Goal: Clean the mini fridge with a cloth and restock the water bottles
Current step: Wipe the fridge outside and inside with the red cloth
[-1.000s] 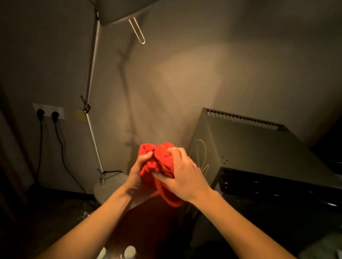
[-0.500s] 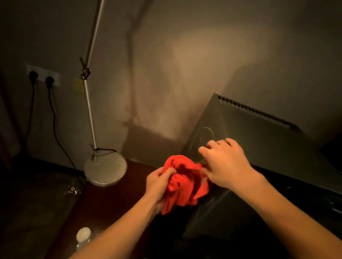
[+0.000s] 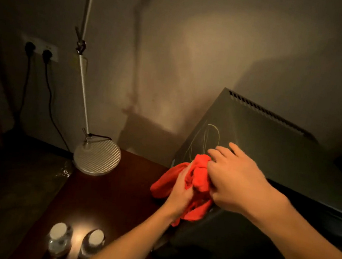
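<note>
A dark grey mini fridge [image 3: 270, 154] stands at the right on a dark wooden table [image 3: 114, 197], with a vent slot along its top back edge. A bunched red cloth [image 3: 200, 176] is held at the fridge's near left corner. My left hand [image 3: 179, 192] grips the cloth from below. My right hand [image 3: 235, 180] lies over the cloth's right side, fingers curled onto it, at the fridge's edge. Two water bottles [image 3: 60, 236] with white caps stand at the table's front left.
A floor lamp's round ribbed base [image 3: 97, 159] sits at the table's back left corner, its thin pole rising along the wall. A wall socket [image 3: 40, 48] with two black plugs and cables is at the left. The room is dim.
Both hands and the red cloth have come down from in front of the wall to the fridge's left corner. The camera has tilted down, so the bottles show more fully.
</note>
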Demonstrator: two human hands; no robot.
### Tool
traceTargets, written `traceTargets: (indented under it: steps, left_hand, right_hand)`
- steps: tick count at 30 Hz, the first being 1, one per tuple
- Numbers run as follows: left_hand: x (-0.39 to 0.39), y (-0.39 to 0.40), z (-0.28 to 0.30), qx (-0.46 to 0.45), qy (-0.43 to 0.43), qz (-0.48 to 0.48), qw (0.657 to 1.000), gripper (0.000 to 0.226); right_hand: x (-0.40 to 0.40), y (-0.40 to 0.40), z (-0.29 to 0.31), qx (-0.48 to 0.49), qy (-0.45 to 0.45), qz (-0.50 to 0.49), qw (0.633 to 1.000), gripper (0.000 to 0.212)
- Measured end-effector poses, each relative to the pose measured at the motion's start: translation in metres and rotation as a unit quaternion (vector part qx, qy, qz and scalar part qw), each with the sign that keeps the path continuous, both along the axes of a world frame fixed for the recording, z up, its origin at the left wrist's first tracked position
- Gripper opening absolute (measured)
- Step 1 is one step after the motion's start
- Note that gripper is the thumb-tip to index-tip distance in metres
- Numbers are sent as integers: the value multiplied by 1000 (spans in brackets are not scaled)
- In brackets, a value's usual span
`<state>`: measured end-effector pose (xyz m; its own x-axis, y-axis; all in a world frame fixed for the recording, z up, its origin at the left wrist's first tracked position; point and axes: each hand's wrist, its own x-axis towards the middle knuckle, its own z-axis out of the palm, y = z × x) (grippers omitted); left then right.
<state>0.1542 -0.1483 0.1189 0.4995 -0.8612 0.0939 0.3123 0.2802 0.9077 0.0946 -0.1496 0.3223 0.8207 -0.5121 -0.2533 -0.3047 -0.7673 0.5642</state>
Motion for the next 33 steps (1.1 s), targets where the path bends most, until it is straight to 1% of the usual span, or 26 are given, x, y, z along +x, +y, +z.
traceTargets:
  steps: [1,3,4,6,9,10,13,15,17,19,21,23,25,27,28,29,31,33]
  left_hand:
    - [-1,-4,0,4,-6,3,1000,88]
    - [2,-13,11,3,-12,5,1000,58]
    - [6,-18,19,-4,-22,12,1000,47]
    - [17,-31,33,-17,-61,28,998,48]
    - [33,-53,50,-30,-130,18,991,57]
    - [38,-62,55,-28,-140,13,990,57]
    - [50,-79,61,2,-133,13,991,55]
    - [50,-81,61,28,-99,13,995,46]
    - [44,-71,59,5,-89,30,996,42]
    - [36,-58,58,-37,-95,31,994,45]
    - [35,-55,58,-68,-132,49,988,49]
    - [39,-62,63,-67,-157,51,984,49]
    - [45,-74,71,-48,-161,41,985,43]
    - [52,-84,83,26,-123,23,992,31]
    - [58,-92,85,69,-99,12,993,28]
    - [64,-100,87,92,-88,7,992,28]
    - [77,-121,86,102,-87,2,991,29]
    - [88,-136,81,91,-96,13,991,30]
  right_hand:
    - [-1,-4,7,18,-15,-2,1000,56]
    - [-3,-17,22,51,-41,-16,998,67]
    - [-4,-26,29,61,-52,-30,996,75]
    - [-2,-47,37,79,-76,-70,992,83]
    - [2,-79,36,106,-105,-120,981,77]
    - [3,-88,33,114,-112,-126,979,76]
    - [13,-109,27,119,-134,-130,975,72]
    - [21,-114,26,121,-149,-142,971,72]
    - [26,-115,25,114,-156,-148,970,70]
    - [29,-113,25,105,-165,-148,970,67]
    - [32,-111,27,101,-182,-149,967,63]
    - [35,-111,28,97,-213,-141,962,57]
    - [36,-113,29,93,-248,-136,955,54]
    - [38,-117,29,88,-263,-137,951,52]
    - [39,-120,29,85,-263,-139,951,51]
    - [41,-123,29,81,-263,-139,951,49]
    - [45,-130,28,70,-261,-133,953,44]
    - [49,-135,27,58,-253,-131,957,38]
